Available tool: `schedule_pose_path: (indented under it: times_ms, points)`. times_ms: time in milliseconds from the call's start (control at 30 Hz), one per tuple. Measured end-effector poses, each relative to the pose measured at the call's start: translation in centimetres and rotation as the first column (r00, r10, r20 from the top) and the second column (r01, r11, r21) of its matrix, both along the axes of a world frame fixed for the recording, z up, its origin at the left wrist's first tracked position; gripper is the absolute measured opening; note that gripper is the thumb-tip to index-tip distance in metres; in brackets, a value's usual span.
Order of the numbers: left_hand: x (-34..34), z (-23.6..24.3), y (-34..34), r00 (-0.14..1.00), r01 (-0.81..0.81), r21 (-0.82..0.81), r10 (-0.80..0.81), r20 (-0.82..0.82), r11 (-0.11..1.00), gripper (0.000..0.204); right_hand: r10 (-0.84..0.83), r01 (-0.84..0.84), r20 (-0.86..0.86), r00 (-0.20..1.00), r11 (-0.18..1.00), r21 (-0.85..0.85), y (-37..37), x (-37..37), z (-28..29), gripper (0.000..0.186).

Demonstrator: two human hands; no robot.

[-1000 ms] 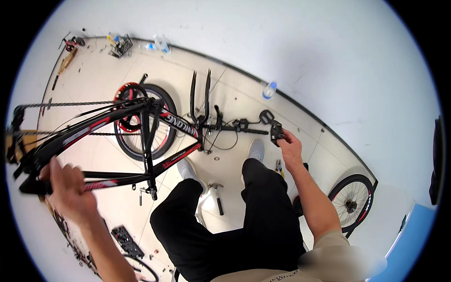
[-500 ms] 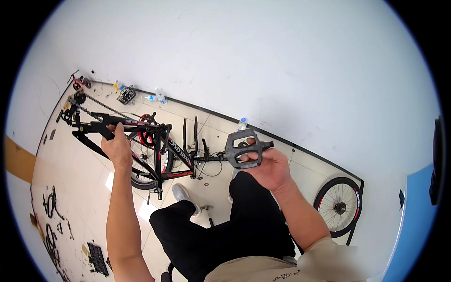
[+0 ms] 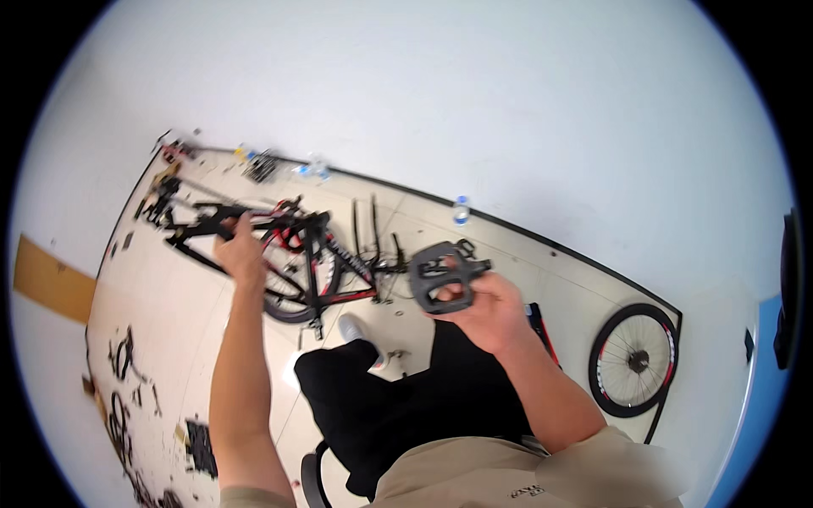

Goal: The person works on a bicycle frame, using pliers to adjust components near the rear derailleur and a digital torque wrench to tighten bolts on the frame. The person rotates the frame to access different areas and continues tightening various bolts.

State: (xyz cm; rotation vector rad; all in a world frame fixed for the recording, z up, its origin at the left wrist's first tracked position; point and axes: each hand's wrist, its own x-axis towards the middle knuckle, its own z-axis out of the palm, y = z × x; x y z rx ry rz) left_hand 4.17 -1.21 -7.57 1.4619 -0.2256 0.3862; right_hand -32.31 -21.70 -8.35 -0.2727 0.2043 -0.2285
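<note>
In my right hand [image 3: 495, 311] is a black bicycle pedal [image 3: 442, 278], its wide platform facing me and its axle end pointing right. The fingers wrap behind the pedal and partly show through its openings. My left hand [image 3: 240, 251] grips a black tube of the bicycle frame [image 3: 349, 296] on the left, near the chain side. The frame is black with red and white markings and is somewhat blurred. A wheel [image 3: 286, 311] lies behind it, and a fork [image 3: 366, 227] stands to its right.
A loose wheel [image 3: 633, 361] leans by the wall on the right. Plastic bottles [image 3: 461, 210] and a black basket [image 3: 261, 166] line the wall base. Scattered parts and a dark tool case [image 3: 201, 449] lie on the floor at left. A stool edge [image 3: 313, 476] shows below me.
The whole view has shifted, so the frame, wheel and floor items appear farther right. Both hands keep their holds; the pedal has turned slightly in my right hand.
</note>
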Motion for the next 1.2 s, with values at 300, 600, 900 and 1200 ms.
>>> schedule_pose_path:
  times_ms: [300,600,900,1200]
  points:
    - [-1.7,0.9,-0.5,0.998,0.057,0.009,-0.057,-0.023,0.998,0.015,0.001,0.008,-0.295,0.956,1.000,0.030,1.8,-1.7,-2.4,0.041]
    - [-5.6,3.1,-2.3,0.965,0.229,-0.108,-0.240,-0.103,0.967,0.012,-0.032,-0.140,-0.445,0.895,0.927,-0.349,3.6,-2.5,-3.3,0.032]
    - [-6.4,3.1,-3.5,0.960,0.267,-0.098,-0.273,-0.059,0.959,0.011,-0.128,-0.216,-0.417,0.900,0.699,-0.682,6.5,-2.5,-6.7,0.019]
    - [-4.8,2.2,-3.3,0.987,0.153,-0.051,-0.155,-0.047,0.987,0.013,-0.116,-0.412,-0.491,0.863,0.402,-0.818,8.5,-2.3,-7.8,0.031]
